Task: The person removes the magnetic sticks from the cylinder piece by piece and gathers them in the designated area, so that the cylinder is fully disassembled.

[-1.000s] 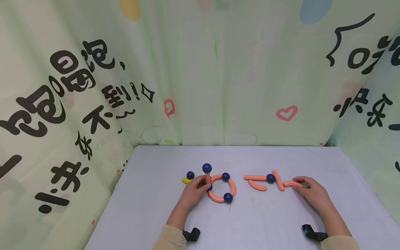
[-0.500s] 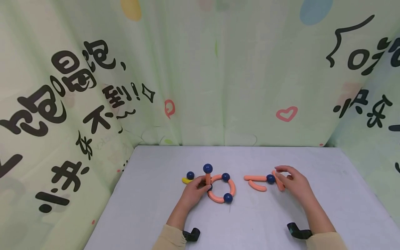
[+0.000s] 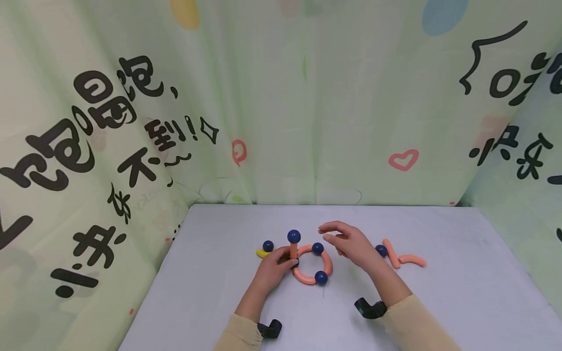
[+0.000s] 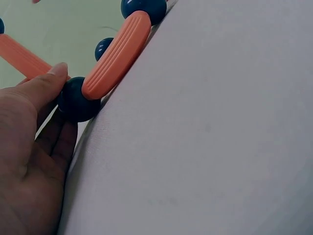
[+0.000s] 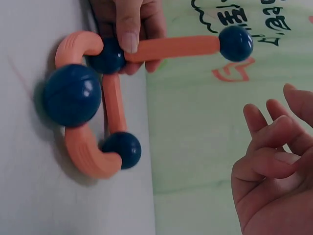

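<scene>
Three blue balls and curved orange rods form a flat ring [image 3: 327, 263] on the table. From its left ball [image 4: 78, 100] a straight orange rod [image 5: 176, 48] stands up, topped by another blue ball [image 3: 294, 236]. My left hand [image 3: 270, 269] pinches the joint where this upright rod meets the ring's left ball, thumb in front. Raised to the right of the upright, my right hand [image 3: 349, 243] holds nothing, its fingers loosely bent, as the right wrist view [image 5: 279, 161] also shows.
Right of the right forearm lie a blue ball [image 3: 381, 250], a straight orange rod [image 3: 391, 253] and a curved orange rod [image 3: 412, 260]. Beyond my left hand, a blue ball [image 3: 268, 246] sits by a yellow curved piece [image 3: 262, 253]. A printed curtain [image 3: 281, 122] hangs behind the table.
My right hand has left the curved rod at the right and swept left, past the loose rods, to beside the ring; it now covers the other loose rods. The left hand keeps its hold.
</scene>
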The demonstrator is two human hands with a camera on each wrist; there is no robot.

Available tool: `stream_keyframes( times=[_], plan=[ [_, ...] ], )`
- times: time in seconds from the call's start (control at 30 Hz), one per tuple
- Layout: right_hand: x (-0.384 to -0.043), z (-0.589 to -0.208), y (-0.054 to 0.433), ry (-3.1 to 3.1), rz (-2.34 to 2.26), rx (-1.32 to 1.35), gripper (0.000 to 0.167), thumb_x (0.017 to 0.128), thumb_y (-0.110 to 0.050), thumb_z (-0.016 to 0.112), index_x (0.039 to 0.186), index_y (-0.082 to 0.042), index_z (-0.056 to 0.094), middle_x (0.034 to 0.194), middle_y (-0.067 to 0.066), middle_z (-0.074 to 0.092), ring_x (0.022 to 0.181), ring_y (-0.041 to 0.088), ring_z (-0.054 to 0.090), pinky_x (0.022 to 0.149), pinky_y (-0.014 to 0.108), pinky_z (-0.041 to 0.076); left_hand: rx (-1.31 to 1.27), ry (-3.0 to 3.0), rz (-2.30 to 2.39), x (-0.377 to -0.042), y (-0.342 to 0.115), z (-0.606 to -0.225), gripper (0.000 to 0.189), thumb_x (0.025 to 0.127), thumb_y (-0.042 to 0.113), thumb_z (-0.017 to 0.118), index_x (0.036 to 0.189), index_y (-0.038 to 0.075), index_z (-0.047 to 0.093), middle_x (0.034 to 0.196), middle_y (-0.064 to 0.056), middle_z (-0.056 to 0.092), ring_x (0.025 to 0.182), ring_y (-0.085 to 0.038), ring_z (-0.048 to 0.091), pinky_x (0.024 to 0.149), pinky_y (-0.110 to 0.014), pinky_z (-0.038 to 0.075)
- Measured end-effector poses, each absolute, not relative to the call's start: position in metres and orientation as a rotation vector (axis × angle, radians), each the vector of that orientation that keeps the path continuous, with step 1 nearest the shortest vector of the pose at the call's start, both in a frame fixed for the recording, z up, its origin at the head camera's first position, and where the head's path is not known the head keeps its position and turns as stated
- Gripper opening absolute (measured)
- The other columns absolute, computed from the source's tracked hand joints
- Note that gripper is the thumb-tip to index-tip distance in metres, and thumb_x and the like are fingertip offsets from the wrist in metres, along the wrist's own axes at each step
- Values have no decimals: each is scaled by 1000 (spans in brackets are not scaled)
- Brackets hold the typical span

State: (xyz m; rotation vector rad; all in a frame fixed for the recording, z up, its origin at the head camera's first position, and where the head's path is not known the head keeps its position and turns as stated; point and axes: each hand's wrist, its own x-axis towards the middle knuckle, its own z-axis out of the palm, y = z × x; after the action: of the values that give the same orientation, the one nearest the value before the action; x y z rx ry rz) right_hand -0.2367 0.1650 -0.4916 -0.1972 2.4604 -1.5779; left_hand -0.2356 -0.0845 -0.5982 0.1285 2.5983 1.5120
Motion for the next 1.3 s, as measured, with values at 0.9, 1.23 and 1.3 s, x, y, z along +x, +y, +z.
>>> stream_keyframes(
  times=[0.9, 1.23, 1.3],
  plan=[
    [-251, -498, 107, 2194, -1614, -383, 41, 95, -34, 66, 134, -38, 57, 122, 7, 64, 56, 16, 45, 49, 24, 38, 185, 2609, 1515, -235, -86, -601, 36, 91, 47, 67, 126, 40, 63, 123, 11, 68, 122, -18, 61, 104, -51, 48],
    [-252, -498, 103, 2228, -1636, -336, 42, 95, -36, 66, 135, -31, 58, 102, 18, 65, 58, 18, 47, 54, 25, 42, 193, 2621, 1503, -235, -86, -599, 37, 91, 45, 68, 127, 37, 64, 122, 9, 69, 121, -19, 62, 104, -52, 48],
    [-252, -499, 102, 2216, -1656, -328, 43, 95, -36, 65, 136, -30, 57, 102, 17, 66, 59, 18, 49, 54, 25, 43, 197, 2622, 1502, -235, -86, -599, 37, 91, 45, 68, 127, 36, 64, 122, 9, 69, 120, -19, 62, 104, -51, 48]
  ],
)
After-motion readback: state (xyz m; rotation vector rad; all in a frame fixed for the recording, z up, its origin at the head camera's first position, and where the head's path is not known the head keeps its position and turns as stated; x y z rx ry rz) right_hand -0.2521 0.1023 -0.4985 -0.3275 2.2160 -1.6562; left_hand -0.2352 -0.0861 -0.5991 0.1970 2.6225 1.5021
